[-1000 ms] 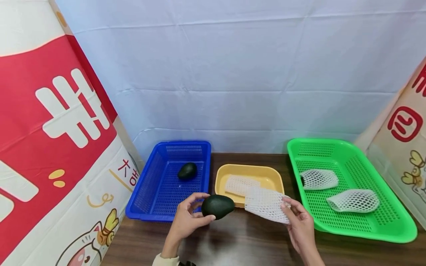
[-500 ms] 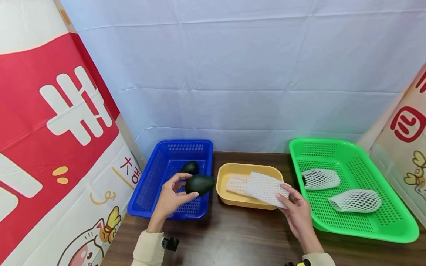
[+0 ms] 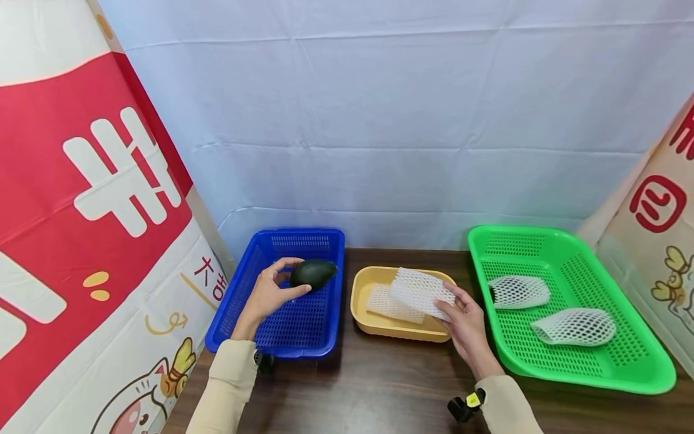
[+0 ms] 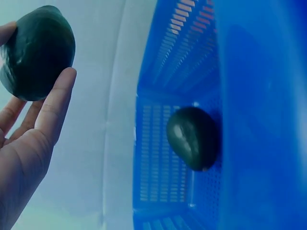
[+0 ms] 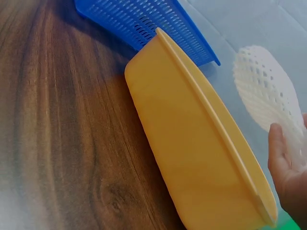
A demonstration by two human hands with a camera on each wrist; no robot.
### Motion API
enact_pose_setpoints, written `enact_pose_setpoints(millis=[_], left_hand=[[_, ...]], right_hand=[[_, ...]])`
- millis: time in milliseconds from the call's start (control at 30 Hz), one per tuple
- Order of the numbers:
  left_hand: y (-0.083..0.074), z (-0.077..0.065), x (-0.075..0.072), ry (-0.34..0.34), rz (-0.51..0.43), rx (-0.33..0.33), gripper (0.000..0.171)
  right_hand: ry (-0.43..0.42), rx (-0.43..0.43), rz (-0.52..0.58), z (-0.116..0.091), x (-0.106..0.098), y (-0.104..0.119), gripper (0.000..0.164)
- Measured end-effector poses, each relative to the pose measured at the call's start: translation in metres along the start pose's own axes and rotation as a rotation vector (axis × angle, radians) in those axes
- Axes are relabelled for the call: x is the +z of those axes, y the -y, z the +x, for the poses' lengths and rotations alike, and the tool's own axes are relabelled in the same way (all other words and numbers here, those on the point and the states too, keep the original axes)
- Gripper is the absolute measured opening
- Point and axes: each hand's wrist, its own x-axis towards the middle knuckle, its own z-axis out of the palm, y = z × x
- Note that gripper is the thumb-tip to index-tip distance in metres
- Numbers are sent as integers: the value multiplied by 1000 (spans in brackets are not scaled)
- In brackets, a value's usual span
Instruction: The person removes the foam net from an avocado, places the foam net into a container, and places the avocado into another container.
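My left hand (image 3: 269, 293) grips a dark green avocado (image 3: 312, 275) between thumb and fingers, above the blue basket (image 3: 295, 351). In the left wrist view a second avocado (image 4: 193, 138) lies on that basket's floor; the held one hides it in the head view. My right hand (image 3: 464, 320) pinches a white foam net sleeve (image 3: 420, 293) by its right end, over the yellow tray (image 3: 374, 328). Flat and unfilled, the sleeve stays apart from the tray's rim in the right wrist view. Another foam net (image 3: 386, 302) lies in the tray.
At the right stands a green basket (image 3: 585, 381) with two netted fruits inside, one (image 3: 519, 292) near its left wall and one (image 3: 575, 327) nearer its middle. The brown wooden table (image 3: 374, 386) runs in front of the containers. A pale cloth (image 3: 347, 120) hangs behind.
My left hand has carried the avocado leftward and back, from beside the yellow tray to over the blue basket. My right hand has moved the foam net back and slightly left over the tray.
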Motion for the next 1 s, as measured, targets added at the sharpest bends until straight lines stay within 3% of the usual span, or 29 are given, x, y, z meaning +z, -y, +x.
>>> enact_pose_setpoints(millis=[267,567,733,1000], left_hand=[[47,24,-11,47,30,-23,49],[59,38,-22,116,53,-107,50],[68,43,-24,123,4,-180,58],[89,49,-29,198,-67,-298,61]], right_hand=[[5,31,-10,14,1,-4,61],[20,47,-70,27,7,-12,58],[41,43,-86,32,11,-14,58],[1,54,-246,43,14,-17,57]])
